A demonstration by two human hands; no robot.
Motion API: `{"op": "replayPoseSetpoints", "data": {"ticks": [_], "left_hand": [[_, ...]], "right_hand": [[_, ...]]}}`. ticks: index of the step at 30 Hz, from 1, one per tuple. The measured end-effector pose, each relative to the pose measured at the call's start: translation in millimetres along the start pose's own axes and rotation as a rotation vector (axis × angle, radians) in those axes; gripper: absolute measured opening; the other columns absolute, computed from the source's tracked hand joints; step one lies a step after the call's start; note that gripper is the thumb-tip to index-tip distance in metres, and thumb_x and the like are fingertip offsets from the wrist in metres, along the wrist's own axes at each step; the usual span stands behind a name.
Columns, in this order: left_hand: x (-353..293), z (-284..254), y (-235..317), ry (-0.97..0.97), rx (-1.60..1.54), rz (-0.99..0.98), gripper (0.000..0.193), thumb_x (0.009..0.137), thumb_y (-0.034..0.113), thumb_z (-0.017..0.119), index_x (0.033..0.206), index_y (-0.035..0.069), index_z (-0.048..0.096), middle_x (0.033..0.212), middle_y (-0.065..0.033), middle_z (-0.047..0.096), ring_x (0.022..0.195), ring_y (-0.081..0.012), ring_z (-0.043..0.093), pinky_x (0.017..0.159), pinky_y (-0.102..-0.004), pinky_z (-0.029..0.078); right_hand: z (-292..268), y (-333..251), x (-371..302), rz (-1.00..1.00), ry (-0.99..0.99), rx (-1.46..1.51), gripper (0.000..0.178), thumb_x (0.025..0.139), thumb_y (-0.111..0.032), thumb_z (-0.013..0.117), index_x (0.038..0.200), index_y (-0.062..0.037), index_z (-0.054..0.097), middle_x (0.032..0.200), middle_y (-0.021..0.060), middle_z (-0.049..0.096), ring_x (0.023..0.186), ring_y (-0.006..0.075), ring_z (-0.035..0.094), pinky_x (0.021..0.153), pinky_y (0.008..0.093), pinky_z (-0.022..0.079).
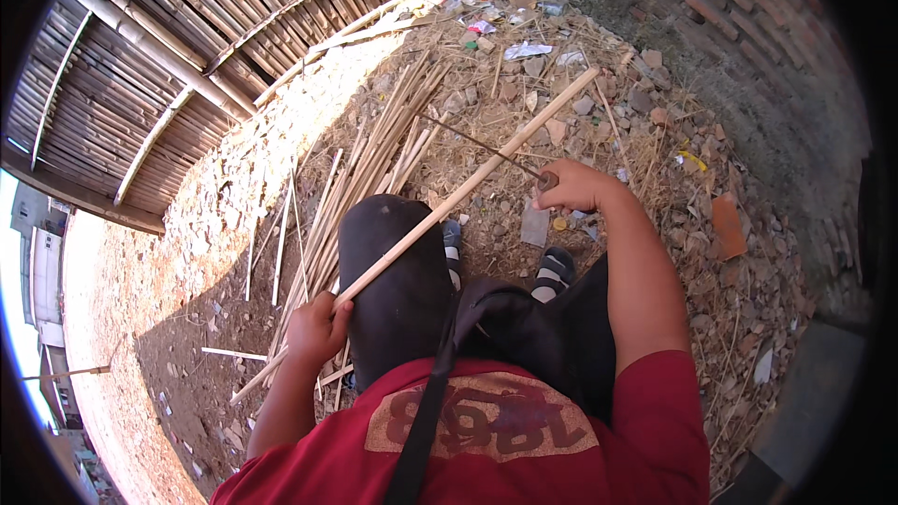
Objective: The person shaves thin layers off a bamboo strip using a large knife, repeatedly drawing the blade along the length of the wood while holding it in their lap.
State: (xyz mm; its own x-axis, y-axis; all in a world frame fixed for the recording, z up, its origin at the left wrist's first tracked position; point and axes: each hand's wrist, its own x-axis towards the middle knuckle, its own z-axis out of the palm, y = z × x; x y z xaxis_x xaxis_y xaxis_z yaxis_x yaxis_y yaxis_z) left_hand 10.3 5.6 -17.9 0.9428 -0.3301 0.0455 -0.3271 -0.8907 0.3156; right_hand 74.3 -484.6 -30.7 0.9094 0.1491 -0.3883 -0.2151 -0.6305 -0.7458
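A long pale bamboo stick (447,204) runs diagonally across my raised left knee, from the lower left to the far right. My left hand (316,329) is closed around its lower part, beside the knee. In my right hand (578,185) is the short handle of a knife (477,142), whose long, thin, dark blade points to the far left. The blade crosses the stick toward its far end; whether the edge touches it I cannot tell. Beyond the knee and to its left lies a loose pile of similar bamboo sticks (374,150).
Rubble and dry straw cover the ground (645,252), with litter scattered at the back. A slatted bamboo wall (253,0) stands at the far left, a brick wall (730,14) on the right. My sandalled feet (555,268) are below the stick. A broken brick (728,226) lies on the right.
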Motion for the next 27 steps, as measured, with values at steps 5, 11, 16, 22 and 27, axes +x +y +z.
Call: {"op": "replayPoseSetpoints", "data": {"ticks": [5,11,16,22,27], "left_hand": [[-4.6,-12.9,7.8,0.001,0.094,0.019,0.041,0.096,0.039,0.062,0.075,0.005,0.052,0.061,-0.0207,0.059,0.06,-0.0449,0.061,0.054,-0.0553,0.045],[-2.7,-10.9,5.6,-0.014,0.058,0.006,0.04,0.096,0.039,0.062,0.076,0.005,0.052,0.062,-0.0209,0.059,0.061,-0.0452,0.061,0.055,-0.0551,0.045],[-3.2,-2.4,4.4,0.049,0.1,0.024,0.039,0.097,0.037,0.061,0.076,0.005,0.051,0.062,-0.0215,0.059,0.061,-0.0458,0.06,0.055,-0.0551,0.044],[-4.8,-9.4,10.7,-0.031,0.026,-0.015,0.039,0.097,0.037,0.061,0.076,0.005,0.052,0.062,-0.022,0.059,0.062,-0.0457,0.061,0.056,-0.0557,0.044],[-1.0,-4.7,12.3,-0.033,0.042,-0.018,0.04,0.097,0.038,0.06,0.076,0.005,0.052,0.062,-0.0223,0.059,0.062,-0.0459,0.06,0.056,-0.0556,0.044]], "right_hand": [[-10.5,-10.9,-11.2,0.181,0.119,0.08,0.057,0.075,-0.023,0.077,0.119,0.0103,0.062,0.076,0.0114,0.064,0.056,0.0176,0.061,0.052,0.0345,0.049],[23.3,-5.7,-0.8,-0.368,0.05,-0.275,0.041,0.074,-0.023,0.078,0.099,0.0063,0.065,0.067,0.0073,0.062,0.054,0.0171,0.06,0.051,0.034,0.048],[-11.4,16.0,5.0,0.128,0.038,0.277,0.037,0.074,-0.024,0.079,0.098,0.0016,0.066,0.071,0.0077,0.064,0.059,0.0174,0.062,0.052,0.0333,0.049],[22.5,-38.5,-7.0,-0.147,0.023,-0.238,0.036,0.078,-0.022,0.078,0.099,0.0046,0.067,0.078,0.0095,0.066,0.059,0.0172,0.062,0.055,0.0331,0.051],[7.3,-4.5,6.4,0.095,-0.144,0.102,0.046,0.073,-0.033,0.078,0.102,0.0008,0.068,0.085,0.0164,0.07,0.079,0.0313,0.068,0.072,0.0416,0.053]]}}
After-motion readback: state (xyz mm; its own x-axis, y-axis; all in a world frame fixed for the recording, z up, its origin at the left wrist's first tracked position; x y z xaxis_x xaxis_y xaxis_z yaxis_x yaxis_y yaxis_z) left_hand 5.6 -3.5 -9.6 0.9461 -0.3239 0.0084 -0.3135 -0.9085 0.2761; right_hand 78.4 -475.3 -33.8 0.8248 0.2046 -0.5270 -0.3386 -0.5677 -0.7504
